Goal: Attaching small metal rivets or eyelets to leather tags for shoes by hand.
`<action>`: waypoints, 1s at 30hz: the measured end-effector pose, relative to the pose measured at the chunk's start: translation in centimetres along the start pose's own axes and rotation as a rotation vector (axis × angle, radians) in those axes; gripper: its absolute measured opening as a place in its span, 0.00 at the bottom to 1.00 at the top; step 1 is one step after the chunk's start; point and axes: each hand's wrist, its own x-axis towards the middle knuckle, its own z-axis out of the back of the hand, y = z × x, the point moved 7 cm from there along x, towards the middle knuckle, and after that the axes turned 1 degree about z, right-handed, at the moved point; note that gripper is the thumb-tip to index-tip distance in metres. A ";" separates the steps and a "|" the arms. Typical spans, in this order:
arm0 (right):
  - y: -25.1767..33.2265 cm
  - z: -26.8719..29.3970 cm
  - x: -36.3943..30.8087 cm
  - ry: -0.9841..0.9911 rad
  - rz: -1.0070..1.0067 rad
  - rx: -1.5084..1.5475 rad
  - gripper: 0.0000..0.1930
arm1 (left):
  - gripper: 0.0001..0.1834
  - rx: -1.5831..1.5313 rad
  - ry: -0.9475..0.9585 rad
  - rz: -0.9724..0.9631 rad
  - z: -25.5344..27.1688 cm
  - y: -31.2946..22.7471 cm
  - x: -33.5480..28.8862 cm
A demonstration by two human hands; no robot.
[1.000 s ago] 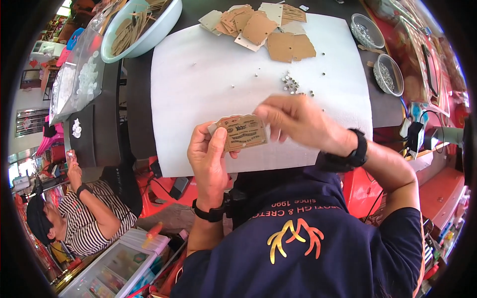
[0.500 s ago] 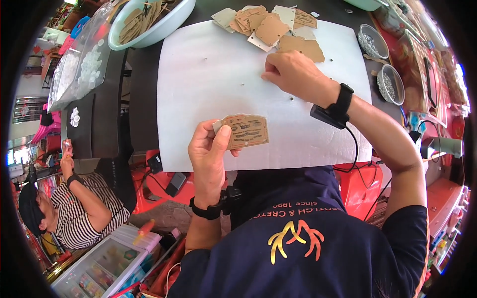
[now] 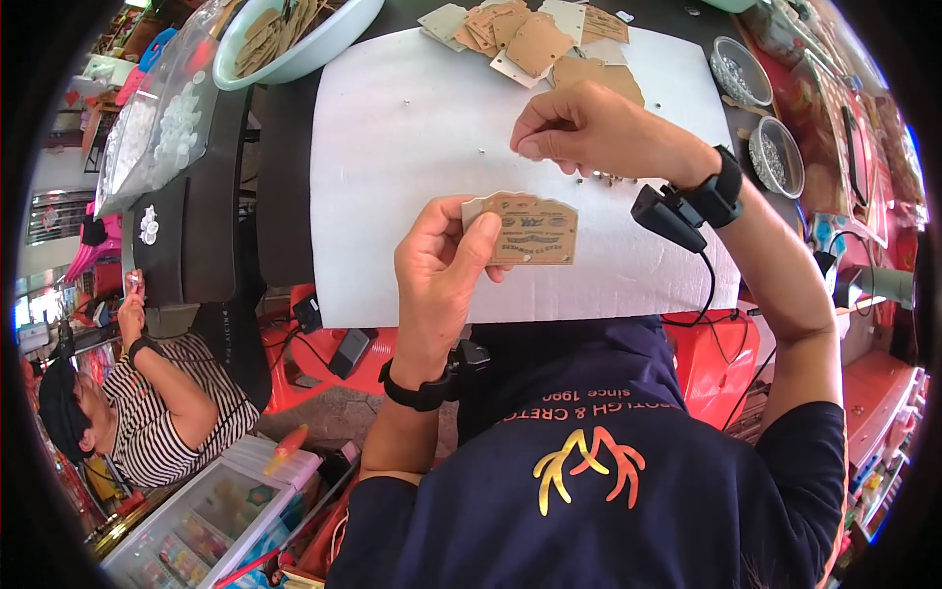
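My left hand (image 3: 432,270) holds a small brown printed card (image 3: 535,234) with a scalloped top edge, thumb on its face; a pale layer shows at its left edge. Above the white foam sheet (image 3: 363,206), my right hand (image 3: 589,128) has its fingers pinched together, and whatever is in them is too small to make out. Several tiny metal pieces (image 3: 610,180) lie on the sheet just below that hand. Beyond it is a loose pile of brown and pale cards (image 3: 538,44), some with holes.
Two clear bowls of small metal pieces, one far (image 3: 741,74) and one nearer (image 3: 775,157), stand right of the sheet. A pale green basin (image 3: 299,57) of brown strips is at the far left. Near a bag of white pieces (image 3: 162,137), another person (image 3: 162,412) sits.
My left hand has moved up and to the right with the card. My right hand has turned and shifted slightly, and the cluster of metal pieces below it shows more.
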 end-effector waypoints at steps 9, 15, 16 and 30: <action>-0.2 -0.3 -2.3 0.319 0.042 0.260 0.11 | 0.09 0.178 0.159 -0.005 -3.6 -1.4 0.8; -1.0 0.0 -3.2 0.368 0.000 0.279 0.12 | 0.08 0.326 0.257 -0.037 -4.8 -1.2 1.0; -1.2 -0.1 -3.3 0.373 -0.025 0.289 0.12 | 0.08 0.329 0.265 -0.033 -4.9 -1.1 1.1; -2.9 -0.5 -4.2 0.502 -0.136 0.371 0.10 | 0.06 0.423 0.324 0.036 -6.1 -0.5 1.3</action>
